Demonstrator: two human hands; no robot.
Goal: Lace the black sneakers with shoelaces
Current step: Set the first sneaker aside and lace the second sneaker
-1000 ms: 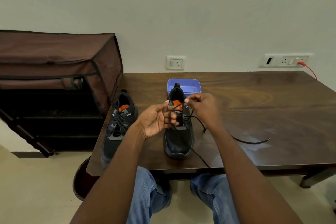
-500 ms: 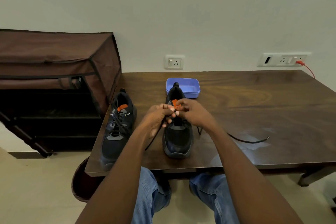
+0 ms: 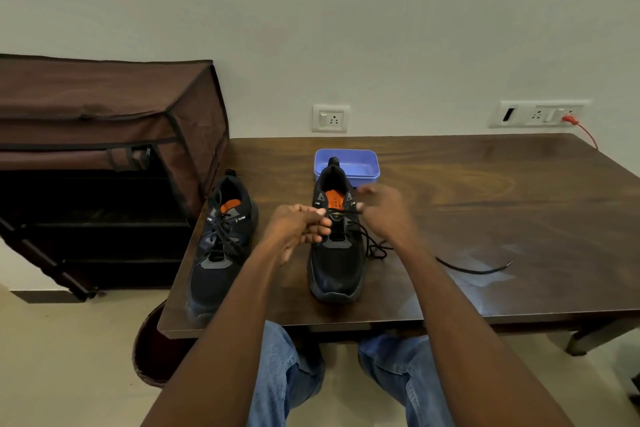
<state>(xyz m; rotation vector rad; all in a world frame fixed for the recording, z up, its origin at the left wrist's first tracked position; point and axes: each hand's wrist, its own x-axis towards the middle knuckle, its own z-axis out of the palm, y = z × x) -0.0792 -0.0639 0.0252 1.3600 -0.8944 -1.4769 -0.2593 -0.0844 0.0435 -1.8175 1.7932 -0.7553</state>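
Between pinching fingers (image 3: 320, 215): shoelace (image 3: 367, 239).

Table (image 3: 519, 191): sneakers (image 3: 334, 253), tub (image 3: 360, 166), shoelace (image 3: 467, 269)

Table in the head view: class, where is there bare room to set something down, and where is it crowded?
Free: the table right of the blue tray, and the strip behind the left sneaker. Crowded: around the middle sneaker, where the left hand, the right hand and the loose shoelace are.

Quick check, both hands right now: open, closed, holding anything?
Left hand: fingers curled, pinching the shoelace at the sneaker.
Right hand: fingers curled, pinching the same shoelace; partly blurred.
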